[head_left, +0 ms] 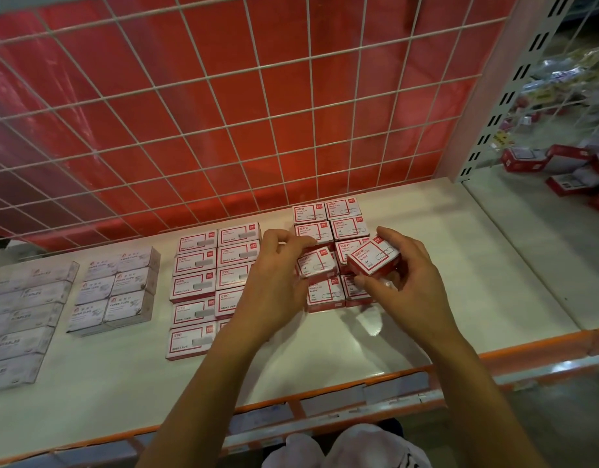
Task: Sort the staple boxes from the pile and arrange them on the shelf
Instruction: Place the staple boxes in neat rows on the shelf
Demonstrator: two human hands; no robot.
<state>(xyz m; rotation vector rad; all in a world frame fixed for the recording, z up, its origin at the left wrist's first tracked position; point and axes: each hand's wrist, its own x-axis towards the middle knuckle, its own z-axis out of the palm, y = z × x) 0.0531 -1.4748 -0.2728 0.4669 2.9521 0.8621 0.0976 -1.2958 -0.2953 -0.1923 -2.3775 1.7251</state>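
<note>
Red-and-white paper-clip boxes stand in a two-column block [328,217] on the white shelf [426,265]. My right hand [406,278] holds one such box [372,258] tilted just above the block's right column. My left hand [274,275] pinches another small box [316,263], slightly askew, in the left column. To the left lies a two-column block of red-and-white staple boxes [207,275], partly hidden by my left hand.
Further left sit white paper-clip boxes [116,288] and white staple boxes [21,319] in rows. A wire grid [224,113] with red backing closes the shelf's rear. A pile of loose red boxes [561,167] lies on the neighbouring shelf at right. An orange rail [359,383] edges the front.
</note>
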